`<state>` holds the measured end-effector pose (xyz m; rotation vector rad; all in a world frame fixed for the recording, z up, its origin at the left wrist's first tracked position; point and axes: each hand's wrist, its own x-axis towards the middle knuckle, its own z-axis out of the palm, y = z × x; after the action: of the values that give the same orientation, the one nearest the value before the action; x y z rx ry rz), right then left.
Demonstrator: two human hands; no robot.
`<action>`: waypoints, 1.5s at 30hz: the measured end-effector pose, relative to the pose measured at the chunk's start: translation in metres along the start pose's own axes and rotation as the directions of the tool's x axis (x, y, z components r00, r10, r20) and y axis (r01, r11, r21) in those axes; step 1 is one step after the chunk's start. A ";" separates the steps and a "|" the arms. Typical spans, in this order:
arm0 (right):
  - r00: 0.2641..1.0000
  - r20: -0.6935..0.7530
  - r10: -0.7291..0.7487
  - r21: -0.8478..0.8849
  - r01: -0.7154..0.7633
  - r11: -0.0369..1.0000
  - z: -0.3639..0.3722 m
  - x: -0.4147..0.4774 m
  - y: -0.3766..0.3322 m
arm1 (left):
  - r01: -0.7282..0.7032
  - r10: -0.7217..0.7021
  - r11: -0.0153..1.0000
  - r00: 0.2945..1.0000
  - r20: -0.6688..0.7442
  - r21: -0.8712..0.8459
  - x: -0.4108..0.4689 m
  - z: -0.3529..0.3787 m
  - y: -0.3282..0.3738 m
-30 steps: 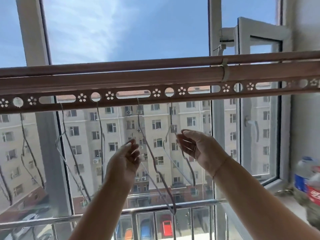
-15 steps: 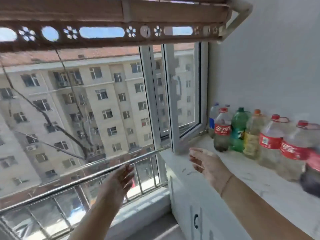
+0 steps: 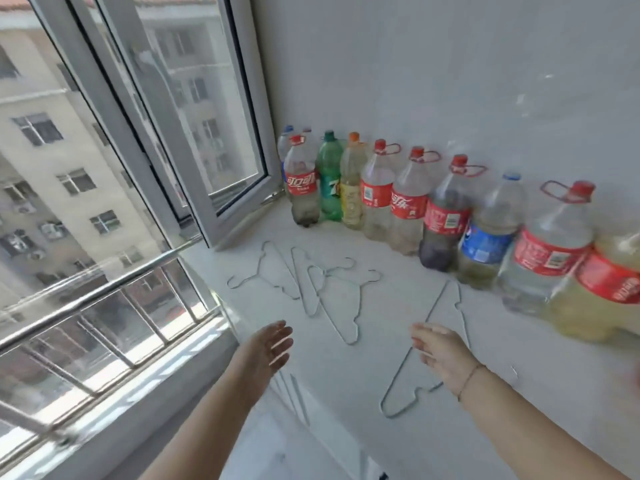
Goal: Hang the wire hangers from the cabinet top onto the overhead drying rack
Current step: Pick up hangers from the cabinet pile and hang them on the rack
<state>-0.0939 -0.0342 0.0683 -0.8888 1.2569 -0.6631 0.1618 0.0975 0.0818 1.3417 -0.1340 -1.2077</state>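
Silver wire hangers (image 3: 313,287) lay ahead of the left hand (image 3: 268,344) on a white cabinet top (image 3: 391,299), red-labelled bottles (image 3: 408,206) beyond.

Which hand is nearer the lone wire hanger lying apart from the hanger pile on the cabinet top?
Right. The right hand is over the middle of the lone hanger, fingers open; the left hand is off to its left, near the edge of the cabinet top.
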 end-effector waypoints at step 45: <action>0.965 -0.105 0.241 0.459 -0.168 0.872 -0.063 0.092 0.014 | 0.045 0.066 0.815 0.983 -0.170 0.577 0.286 0.122 0.007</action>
<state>-0.1371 -0.1162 0.0053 -0.3186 1.2481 -0.8214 0.2087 -0.1890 -0.0288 1.9787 -0.4049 -1.0624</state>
